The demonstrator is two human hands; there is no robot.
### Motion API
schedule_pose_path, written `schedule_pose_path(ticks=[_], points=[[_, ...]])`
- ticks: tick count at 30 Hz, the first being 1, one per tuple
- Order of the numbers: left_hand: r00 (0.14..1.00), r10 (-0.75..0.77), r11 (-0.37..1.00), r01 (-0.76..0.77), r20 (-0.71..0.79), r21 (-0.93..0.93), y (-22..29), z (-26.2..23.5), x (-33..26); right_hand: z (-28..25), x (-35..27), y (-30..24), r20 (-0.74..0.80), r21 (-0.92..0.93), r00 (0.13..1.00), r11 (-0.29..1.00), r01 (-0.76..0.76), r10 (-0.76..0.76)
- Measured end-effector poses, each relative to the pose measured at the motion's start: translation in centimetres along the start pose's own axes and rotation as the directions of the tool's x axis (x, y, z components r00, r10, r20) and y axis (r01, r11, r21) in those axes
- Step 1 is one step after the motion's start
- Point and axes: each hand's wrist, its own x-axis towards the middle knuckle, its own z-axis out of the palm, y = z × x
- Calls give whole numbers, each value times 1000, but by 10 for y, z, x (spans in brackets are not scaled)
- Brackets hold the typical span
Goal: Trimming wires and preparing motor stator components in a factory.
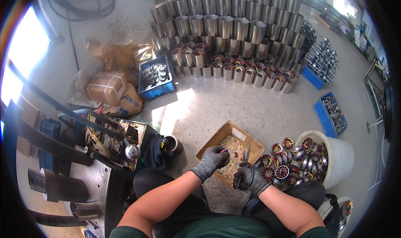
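Observation:
My left hand point(214, 159), in a grey glove, is closed above the left part of a cardboard box point(204, 149). A bit of red, which looks like wire ends, pokes out at its fingertips; the rest is hidden by the fingers. My right hand point(252, 179), gloved too, grips a pair of scissors point(248, 153) by the handles, blades pointing up and away over the box's right side. Small multicoloured scraps point(234, 148) cover the box's bottom. Right of that hand lies a heap of round motor stators point(282, 171) with red windings and yellow wires.
A white bucket point(340, 158) lies tipped, stators spilling from its mouth. Left stands a machine point(90, 175) with a ball-ended lever point(132, 151). Rows of metal cylinders point(211, 25) are stacked at the back. Blue crates point(161, 89) of parts and a taped carton point(106, 87) sit on the floor.

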Motion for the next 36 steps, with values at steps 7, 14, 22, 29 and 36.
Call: schedule_pose_path(ticks=[7, 14, 22, 29, 36], points=[[989, 26, 917, -82, -145, -390, -8, -2, 8, -26, 31, 35, 254, -97, 967, 994, 42, -16], [990, 15, 949, -59, -142, -311, -4, -1, 1, -20, 21, 20, 402, -61, 913, 997, -47, 68], [996, 55, 998, -56, -66, -9, -14, 5, 6, -11, 1, -8, 271, -293, 961, 956, 35, 48], [992, 119, 914, -129, 49, 386, -2, -10, -2, -12, 14, -8, 196, -281, 970, 956, -84, 143], [804, 593, 746, -526, -47, 409, 81, -47, -109, -28, 38, 7, 226, -134, 971, 990, -49, 78]])
